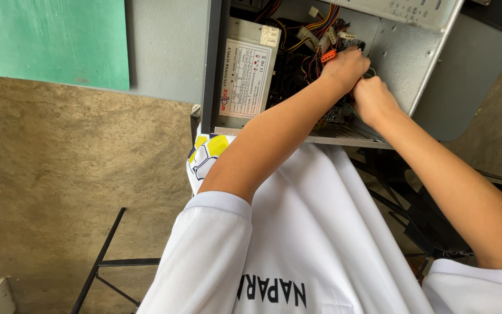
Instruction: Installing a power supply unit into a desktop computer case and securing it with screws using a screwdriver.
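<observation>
Looking down into open desktop PC case point(431, 64), side panel off, so guts reachable. My left hand point(344, 67) and right hand point(373, 100) pressed together deep inside, touching, working on wire bundle point(315, 35) near orange connector point(328, 56). Can't tell what fingers actually pinch, they're hidden. Power supply point(250, 75) sits left of hands, untouched. Case propped at chest height, close against white shirt point(315, 232).

Both hands — left hand point(344, 67), right hand point(373, 99) — deep among cables point(315, 35) inside open computer case point(413, 64)
</observation>
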